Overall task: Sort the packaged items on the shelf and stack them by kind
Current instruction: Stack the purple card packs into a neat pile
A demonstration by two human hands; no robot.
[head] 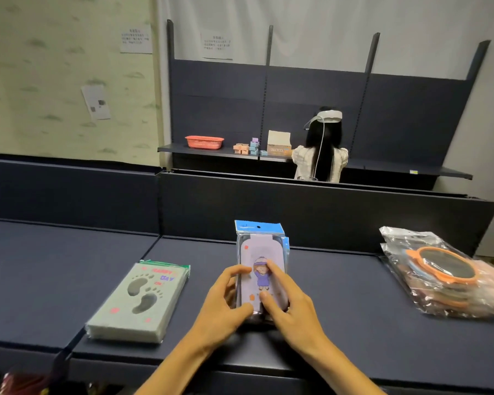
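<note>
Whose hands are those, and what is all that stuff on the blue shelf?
The camera sits on a person's head and looks down, so you see that person's own hands. The left hand and right hand both press on a purple pack with a cartoon girl on it, on top of a small pile. Beside it on the shelf lie a green stack with footprints, and bags of round mirrors. Far behind, another person works at another shelf.
</note>
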